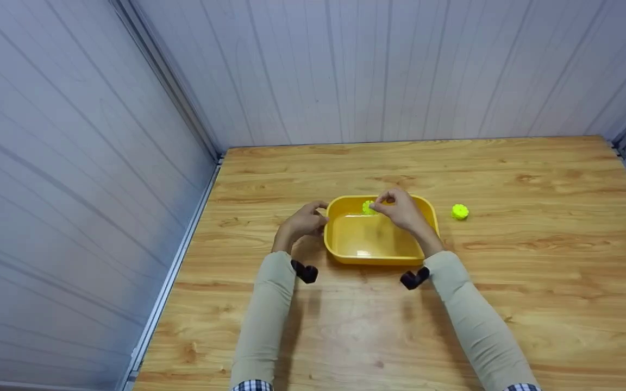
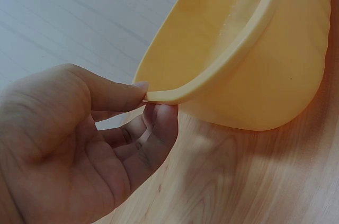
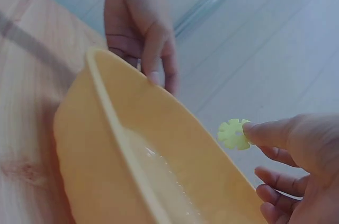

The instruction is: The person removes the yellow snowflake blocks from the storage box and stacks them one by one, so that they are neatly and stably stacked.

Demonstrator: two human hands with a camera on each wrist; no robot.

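Note:
A yellow plastic basin [image 1: 378, 239] stands on the wooden table. My left hand [image 1: 303, 222] pinches its left rim between thumb and fingers, plainly seen in the left wrist view on the basin [image 2: 254, 91]. Above the basin, my right hand [image 1: 400, 210] pinches a flat yellow-green notched disc [image 3: 233, 134] between thumb and forefinger. In the right wrist view the other fingers of the right hand [image 3: 302, 171] are loosely curled below the disc. The basin's inside shows no other piece in the head view.
To the right of the basin, several notched yellow-green discs [image 1: 459, 212] seem to lie in a small pile on the table [image 1: 536, 260]. Pale panelled walls [image 1: 356, 70] close off the back and left side. Dark wrist mounts [image 1: 305, 271] stick out from both sleeves.

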